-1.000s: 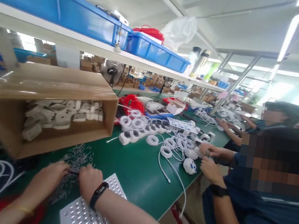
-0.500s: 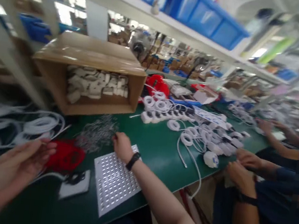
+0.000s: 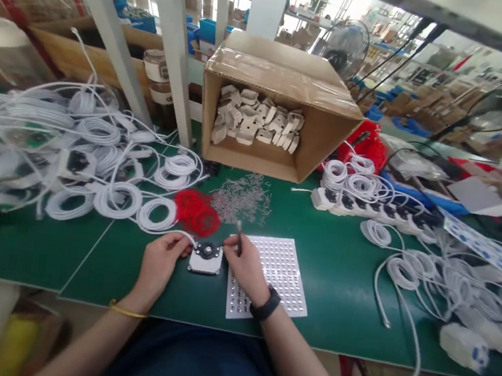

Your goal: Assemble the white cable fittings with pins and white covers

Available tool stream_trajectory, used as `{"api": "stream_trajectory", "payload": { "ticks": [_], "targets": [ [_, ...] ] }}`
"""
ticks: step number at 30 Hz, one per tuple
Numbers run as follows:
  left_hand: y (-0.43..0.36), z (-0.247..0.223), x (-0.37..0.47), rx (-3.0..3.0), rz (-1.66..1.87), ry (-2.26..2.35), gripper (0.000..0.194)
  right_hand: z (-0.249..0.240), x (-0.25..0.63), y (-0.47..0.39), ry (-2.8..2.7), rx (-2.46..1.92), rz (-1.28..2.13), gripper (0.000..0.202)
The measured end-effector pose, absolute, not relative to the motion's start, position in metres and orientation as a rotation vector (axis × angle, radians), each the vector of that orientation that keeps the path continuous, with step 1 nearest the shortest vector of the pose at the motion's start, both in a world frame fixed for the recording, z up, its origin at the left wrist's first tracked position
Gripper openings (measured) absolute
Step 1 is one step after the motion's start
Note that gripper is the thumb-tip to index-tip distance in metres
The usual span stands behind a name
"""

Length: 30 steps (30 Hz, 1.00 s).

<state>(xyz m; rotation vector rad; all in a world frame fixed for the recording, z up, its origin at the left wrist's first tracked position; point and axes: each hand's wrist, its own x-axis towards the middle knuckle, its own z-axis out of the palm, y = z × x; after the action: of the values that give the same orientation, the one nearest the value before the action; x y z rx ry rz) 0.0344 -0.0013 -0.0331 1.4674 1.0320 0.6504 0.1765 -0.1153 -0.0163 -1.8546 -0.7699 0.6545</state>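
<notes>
A white square unit point(image 3: 205, 262) with a black round centre lies on the green table. At its upper left corner, my left hand point(image 3: 162, 262) has its fingers closed round the end of a white cable. My right hand point(image 3: 246, 268), with a black wristband, is closed on a dark, slim tool point(image 3: 239, 239) at the unit's upper right. Under my right hand lies a white sheet point(image 3: 289, 268) with rows of shiny dots. Beyond the hands are a pile of small metal pieces point(image 3: 242, 198) and red rings point(image 3: 196, 211).
An open cardboard box point(image 3: 285, 81) of white parts stands behind the metal pieces. Coiled white cables point(image 3: 118, 199) cover the left side; more cables point(image 3: 407, 269) and white units point(image 3: 355, 206) lie at the right. A metal post point(image 3: 170, 33) rises at the back left.
The view has swung left and down. My left hand has come in to the unit from the left. My right hand has moved from beside the metal pieces to the unit, and the tool now shows in it.
</notes>
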Motion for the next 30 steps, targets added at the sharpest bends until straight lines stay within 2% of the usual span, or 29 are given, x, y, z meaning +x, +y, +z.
{"api": "stream_trajectory", "payload": {
  "ticks": [6, 14, 25, 30],
  "targets": [
    [0.005, -0.035, 0.039, 1.773, 0.628, 0.926, 0.018, -0.014, 0.167, -0.121, -0.909, -1.951, 0.472, 0.013],
    [0.007, -0.036, 0.029, 2.099, 0.674, 0.724, 0.020, -0.022, 0.164, -0.121, -1.035, -1.937, 0.296, 0.018],
    [0.002, -0.043, 0.025, 2.414, 0.772, 0.603, 0.024, -0.014, 0.163, -0.120, -0.780, -1.921, 0.489, 0.016],
    [0.005, -0.043, 0.018, 2.504, 0.767, 0.489, 0.027, -0.009, 0.159, -0.125, -0.899, -1.988, 0.481, 0.017]
  ]
}}
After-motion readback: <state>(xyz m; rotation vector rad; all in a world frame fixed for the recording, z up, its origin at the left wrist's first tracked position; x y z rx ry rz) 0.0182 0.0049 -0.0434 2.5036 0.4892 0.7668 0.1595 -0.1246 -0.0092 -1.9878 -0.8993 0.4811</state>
